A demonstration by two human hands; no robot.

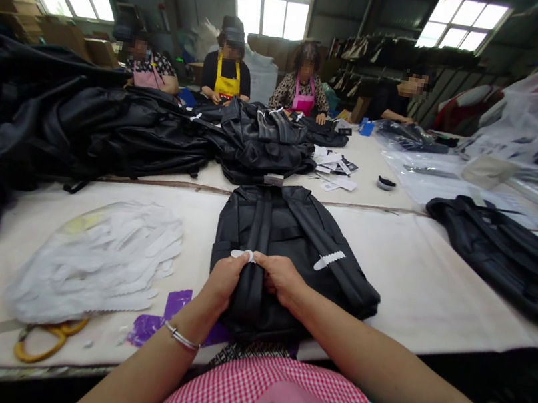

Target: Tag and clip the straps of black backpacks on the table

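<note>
A: Entry 1, step in hand?
B: By the look of it, fitting of a small white scalloped strip (242, 254) onto 1 black shoulder strap (261, 227) of a black fabric backpack (295, 226). Backpack flat, straps up, on the white cloth-covered table (438, 287), just in front of the body.

A: Entry 2, hands?
B: Left hand (225, 280): narrow, pinched on the white scalloped strip. Right hand (281, 276): curled over the black shoulder strap, fingertips touching the strip's other end.

A: Entry 3, needs of the next move?
B: Probably a firm pinch from both sides, with the strip kept square across the strap. For comparison: matching white strip (329, 260) already across the 2nd strap.

A: Entry 4, surroundings?
B: Left: clear bag of loose white strips (99, 257), near. Yellow-handled scissors (46, 340) at the table edge. Purple scraps (149, 325) beside the left wrist. Right: 1 more black backpack (504, 253), well apart. Far left: large heap of black bags (82, 126). Far end: 4 seated people, busy with own bags.

A: Entry 5, obstructions?
B: Nothing between hands and strap. Scissors and bag of strips off to the left side, within view.
</note>
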